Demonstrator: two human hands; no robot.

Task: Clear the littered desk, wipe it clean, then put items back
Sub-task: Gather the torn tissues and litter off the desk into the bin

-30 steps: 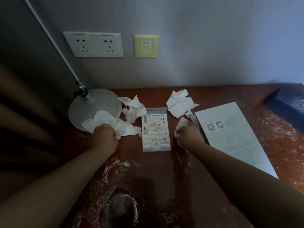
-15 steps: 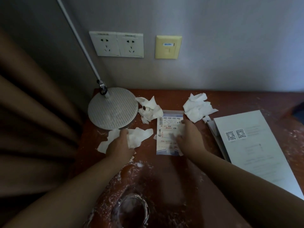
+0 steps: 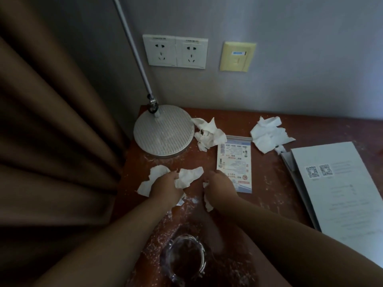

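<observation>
Both hands gather soft white paper on the dusty red-brown table (image 3: pixel 269 195).
The left hand (image 3: pixel 165 188) curls over a torn tissue (image 3: pixel 187 177) whose long axis runs 8 to 2 o'clock, at 6 o'clock of the round ribbed lamp base (image 3: pixel 163 131). The right hand (image 3: pixel 220 184) clutches a tissue scrap (image 3: pixel 207 204) at 7 o'clock of the glossy rectangular leaflet (image 3: pixel 234 160), which lies lengthwise 12 to 6.

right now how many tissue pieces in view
5: tissue under left hand, tissue in right hand, tissue beside lamp base, tissue beyond leaflet, scrap by booklets; more maybe hidden.
</observation>
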